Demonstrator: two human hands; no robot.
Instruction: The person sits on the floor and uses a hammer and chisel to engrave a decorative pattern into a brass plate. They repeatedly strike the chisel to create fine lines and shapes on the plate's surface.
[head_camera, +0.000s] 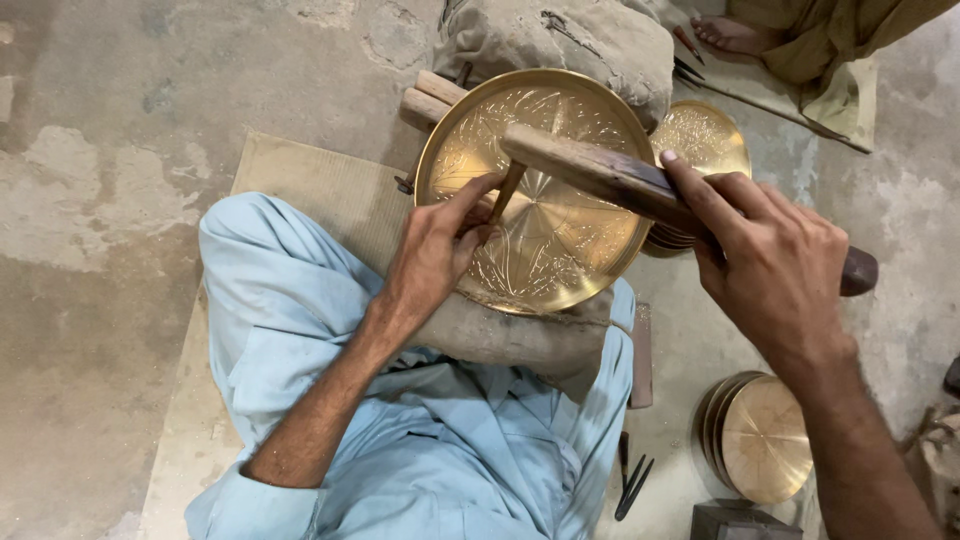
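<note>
Brass plate (560, 235), engraved and propped just beyond the left hand (430, 255), was met by a thin chisel (507, 190) pinched in that hand's closed fingers, while a wooden mallet (620, 180) was gripped in the right hand's (775, 265) closed fist above it; a glancing blow could likely skid the chisel, scarring the pattern; no labels were visible.

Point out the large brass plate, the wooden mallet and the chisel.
large brass plate (560, 250): head view, engraved face.
wooden mallet (590, 170): head view, shaft.
chisel (507, 190): head view, shank above left hand.
</note>
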